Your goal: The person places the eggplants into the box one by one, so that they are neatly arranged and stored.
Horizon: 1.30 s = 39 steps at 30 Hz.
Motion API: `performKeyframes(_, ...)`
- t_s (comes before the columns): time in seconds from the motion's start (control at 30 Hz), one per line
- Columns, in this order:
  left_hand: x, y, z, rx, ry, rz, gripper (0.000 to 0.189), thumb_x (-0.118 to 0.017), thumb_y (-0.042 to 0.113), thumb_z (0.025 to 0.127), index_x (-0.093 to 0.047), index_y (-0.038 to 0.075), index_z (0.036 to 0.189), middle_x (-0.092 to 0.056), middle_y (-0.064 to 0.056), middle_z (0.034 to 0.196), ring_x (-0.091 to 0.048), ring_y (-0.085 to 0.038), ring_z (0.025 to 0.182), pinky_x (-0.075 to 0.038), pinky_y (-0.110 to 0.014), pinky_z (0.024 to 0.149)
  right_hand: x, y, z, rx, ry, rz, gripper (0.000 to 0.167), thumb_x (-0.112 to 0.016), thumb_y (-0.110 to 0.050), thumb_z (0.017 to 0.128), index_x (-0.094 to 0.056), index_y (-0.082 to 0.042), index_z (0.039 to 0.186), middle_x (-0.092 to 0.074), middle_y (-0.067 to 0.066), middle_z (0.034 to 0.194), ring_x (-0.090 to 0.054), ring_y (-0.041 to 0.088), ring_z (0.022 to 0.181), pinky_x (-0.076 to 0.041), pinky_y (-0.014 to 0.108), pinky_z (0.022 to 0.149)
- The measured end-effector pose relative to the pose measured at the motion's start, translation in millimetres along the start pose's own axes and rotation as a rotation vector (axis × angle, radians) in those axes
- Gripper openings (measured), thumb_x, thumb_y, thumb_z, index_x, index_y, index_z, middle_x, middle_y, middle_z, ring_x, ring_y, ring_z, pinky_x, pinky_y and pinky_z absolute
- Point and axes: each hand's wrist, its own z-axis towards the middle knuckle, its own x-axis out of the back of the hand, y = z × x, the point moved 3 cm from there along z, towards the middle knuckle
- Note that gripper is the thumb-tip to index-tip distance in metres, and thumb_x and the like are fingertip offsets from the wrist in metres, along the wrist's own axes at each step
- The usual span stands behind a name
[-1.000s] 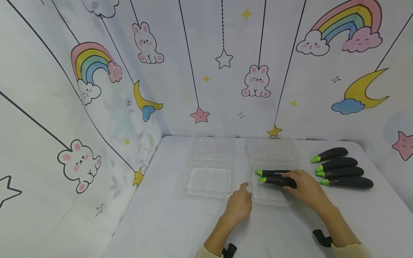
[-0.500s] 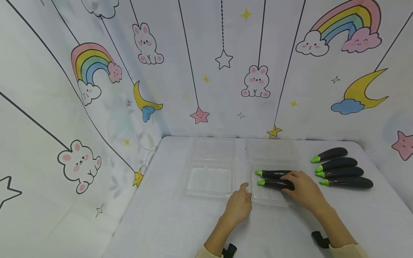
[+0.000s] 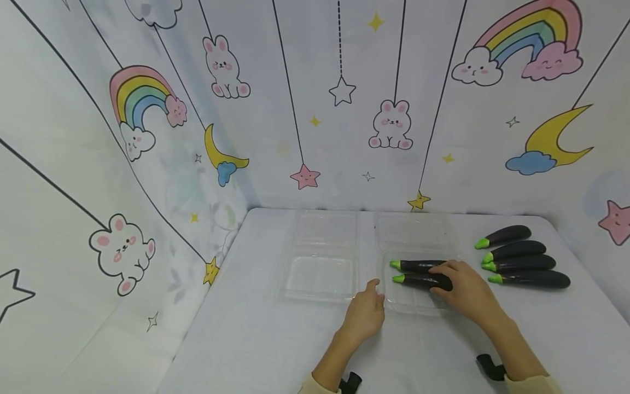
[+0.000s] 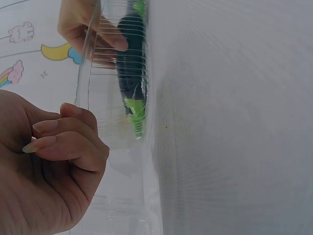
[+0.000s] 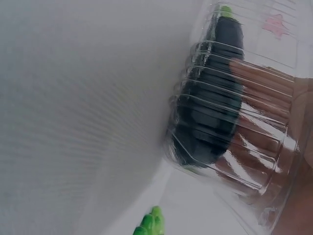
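Observation:
Two dark eggplants with green stem ends, a rear one point(image 3: 418, 266) and a front one point(image 3: 420, 281), lie side by side in the clear plastic box point(image 3: 408, 303) at right. My right hand point(image 3: 465, 290) reaches into that box and holds the front eggplant at its thick end, its fingers also over the end of the rear one. Through the ribbed wall, the right wrist view shows the eggplant point(image 5: 210, 93) with fingers along it. My left hand point(image 3: 364, 314) is at the box's front left edge, fingers loosely bent; in the left wrist view the fingertips point(image 4: 71, 110) are near the rim.
A second clear box point(image 3: 320, 276) with its lid folded back stands to the left. Several more eggplants point(image 3: 526, 265) lie in a group on the white table point(image 3: 261, 339) at right. A printed cloth point(image 3: 344, 137) hangs behind.
The front eggplant has come down from a slight tilt against the rear one to lie level, slightly apart from it. My right hand stays on it; the left hand has not moved.

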Motion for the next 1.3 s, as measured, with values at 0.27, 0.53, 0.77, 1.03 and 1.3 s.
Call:
performKeyframes(0.27, 2.2, 3.7, -1.2, -0.01, 0.004, 0.003, 0.039, -0.055, 0.01, 0.106, -0.053, -0.008, 0.141, -0.044, 0.007, 0.059, -0.041, -0.007, 0.05, -0.04, -0.025, 0.05, 12, -1, -1.5, -0.006, 0.024, 0.023, 0.044, -0.093, -0.017, 0.078, -0.076, -0.009, 0.118, -0.069, 0.015, 0.117, -0.062, 0.042, 0.111, -0.052, 0.06, 0.09)
performKeyframes(0.53, 1.1, 2.7, -0.9, -0.008, 0.004, 0.003, 0.039, -0.055, 0.01, 0.106, -0.053, -0.007, 0.141, -0.044, 0.007, 0.059, -0.042, -0.007, 0.05, -0.039, -0.025, 0.05, 33, 0, -3.7, -0.011, 0.093, 0.012, 0.038, -0.091, -0.02, 0.081, -0.077, -0.008, 0.114, -0.07, 0.016, 0.114, -0.064, 0.043, 0.105, -0.053, 0.061, 0.081)
performKeyframes(0.77, 0.4, 1.5, -0.3, -0.015, 0.008, 0.008, 0.039, -0.056, 0.011, 0.106, -0.053, -0.007, 0.141, -0.046, 0.007, 0.06, -0.044, -0.008, 0.052, -0.042, -0.026, 0.052, 43, 9, -8.5, -0.031, 0.15, 0.033, 0.034, -0.09, -0.019, 0.082, -0.077, -0.011, 0.112, -0.073, 0.015, 0.113, -0.065, 0.046, 0.105, -0.051, 0.063, 0.081)
performKeyframes(1.03, -0.5, 0.5, -0.9, -0.006, -0.006, -0.018, 0.039, -0.055, 0.01, 0.106, -0.052, -0.007, 0.142, -0.043, 0.008, 0.059, -0.039, -0.006, 0.049, -0.038, -0.025, 0.049, 50, 27, -14.3, -0.094, 0.189, 0.032, 0.03, -0.083, -0.025, 0.09, -0.076, -0.011, 0.116, -0.07, 0.018, 0.117, -0.062, 0.046, 0.108, -0.048, 0.065, 0.083)
performKeyframes(1.3, -1.0, 0.3, -1.1, -0.002, -0.012, -0.02, 0.04, -0.054, 0.01, 0.107, -0.052, -0.007, 0.142, -0.043, 0.008, 0.059, -0.039, -0.006, 0.049, -0.037, -0.025, 0.048, 56, 50, -20.9, -0.124, 0.193, 0.015, 0.029, -0.082, -0.022, 0.091, -0.076, -0.007, 0.115, -0.067, 0.024, 0.119, -0.059, 0.049, 0.111, -0.044, 0.066, 0.086)
